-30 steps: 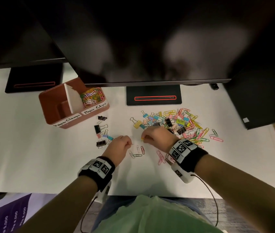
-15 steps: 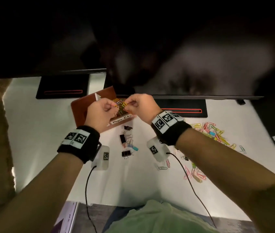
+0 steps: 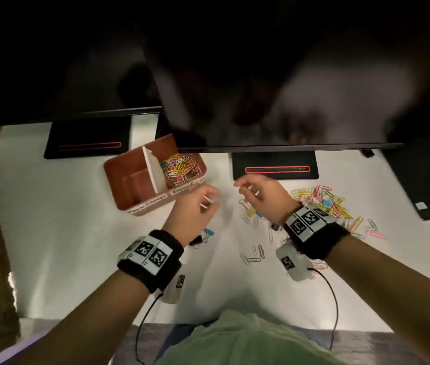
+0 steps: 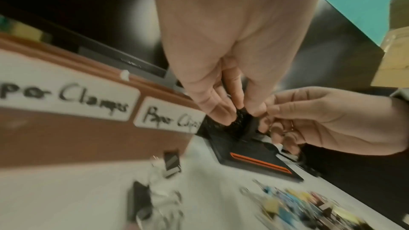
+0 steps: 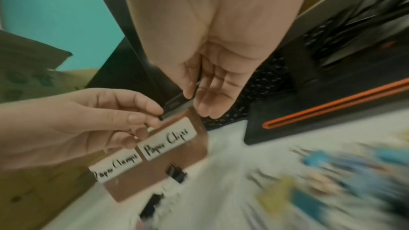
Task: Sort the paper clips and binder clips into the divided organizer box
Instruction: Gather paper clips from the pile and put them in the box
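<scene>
The brown organizer box [image 3: 129,180] stands at the back left, split by a white divider [image 3: 153,172]. Its right compartment, labelled "Paper Clips" [image 4: 168,120], holds several coloured paper clips [image 3: 179,167]. The left one, labelled "Paper Clamps" [image 4: 64,97], shows no clips. My left hand [image 3: 210,200] hovers just right of the box, fingers loosely curled, holding nothing. My right hand [image 3: 245,189] hovers beside it, fingers relaxed [image 5: 199,104] and empty. A mixed pile of clips [image 3: 321,204] lies right of the right wrist. Black binder clips [image 3: 198,239] lie under the left hand.
Loose paper clips [image 3: 253,256] lie between my forearms on the white table [image 3: 64,246]. Two black monitor stands with red stripes [image 3: 274,167] [image 3: 87,146] sit behind, with dark screens overhanging the box. A black case [image 3: 424,180] stands at the right.
Both hands have drawn back from above the paper clip compartment toward the right and nearer me. The clips they pinched are gone from the fingers.
</scene>
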Available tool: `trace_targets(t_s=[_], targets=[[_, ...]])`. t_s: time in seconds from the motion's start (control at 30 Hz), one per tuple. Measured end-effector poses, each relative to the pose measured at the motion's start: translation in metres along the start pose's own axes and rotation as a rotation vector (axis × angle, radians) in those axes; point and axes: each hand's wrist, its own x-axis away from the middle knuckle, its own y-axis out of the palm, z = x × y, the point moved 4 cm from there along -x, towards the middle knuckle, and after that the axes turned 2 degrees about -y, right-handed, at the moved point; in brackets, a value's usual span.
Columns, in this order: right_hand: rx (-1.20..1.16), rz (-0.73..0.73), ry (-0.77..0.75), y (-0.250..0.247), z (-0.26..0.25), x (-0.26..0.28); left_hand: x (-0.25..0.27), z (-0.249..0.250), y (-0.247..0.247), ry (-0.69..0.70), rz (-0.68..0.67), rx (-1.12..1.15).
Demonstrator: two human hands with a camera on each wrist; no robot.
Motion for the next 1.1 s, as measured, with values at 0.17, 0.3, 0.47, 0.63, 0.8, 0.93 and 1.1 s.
trace_targets(t_s=[0.17,0.3,0.47,0.63,0.8,0.93,1.1], targets=[[0.146,-0.213,0.139,-0.002,0.055,0.062,0.001,-0.002,0.067,-0.129,-0.159,-0.097],[0.145,-0.301,0.146,0.003,0.071,0.088,-0.007,-0.006,0.098,-0.236,-0.166,-0.176],[0.245,-0.331,0.141,0.004,0.079,0.094,-0.023,-0.009,0.113,-0.21,-0.165,-0.28],[0.518,-0.292,0.082,0.003,0.087,0.081,-0.028,-0.008,0.113,-0.101,-0.185,-0.39],[0.603,-0.29,0.07,0.012,0.08,0.071,-0.026,-0.006,0.112,-0.051,-0.224,-0.413],[0.571,-0.309,0.037,0.016,0.081,0.068,-0.015,-0.006,0.109,-0.021,-0.243,-0.287],[0.547,-0.361,-0.015,0.02,0.087,0.068,0.006,-0.004,0.104,0.107,-0.342,-0.241]])
